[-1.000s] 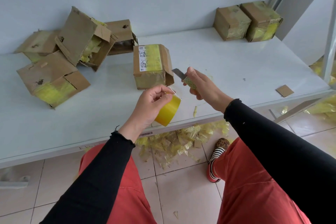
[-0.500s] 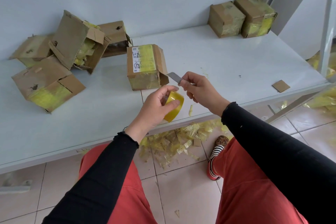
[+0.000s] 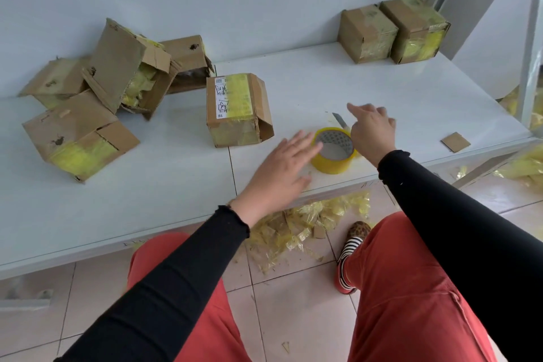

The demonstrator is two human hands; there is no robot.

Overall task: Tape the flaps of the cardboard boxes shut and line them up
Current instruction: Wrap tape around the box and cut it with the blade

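A roll of yellow tape [image 3: 334,154] is seen lying flat on the white worktop [image 3: 176,173], close to its front edge, with its grey core facing up. The left hand [image 3: 279,173] is held just left of the roll, fingers straight and spread, nothing being gripped; whether its fingertips touch the roll cannot be told. The right hand [image 3: 371,134] is held just behind and right of the roll, its fingers loosely extended and empty. A knife blade [image 3: 338,119] is seen on the worktop beside this hand, partly hidden by it.

A labelled box [image 3: 236,109] with a yellow taped band stands just behind the left hand, one side flap hanging open towards the roll. Further left, a heap of four untaped boxes [image 3: 97,97] is piled against the wall, some tilted and leaning on each other, flaps loose. At the far right corner, two taped boxes [image 3: 393,29] are set side by side, touching, well apart from the hands.

A small cardboard scrap [image 3: 455,142] lies near the right front edge. On the tiled floor under the worktop, a litter of yellow tape offcuts [image 3: 308,220] is spread beside a slippered foot [image 3: 354,244].
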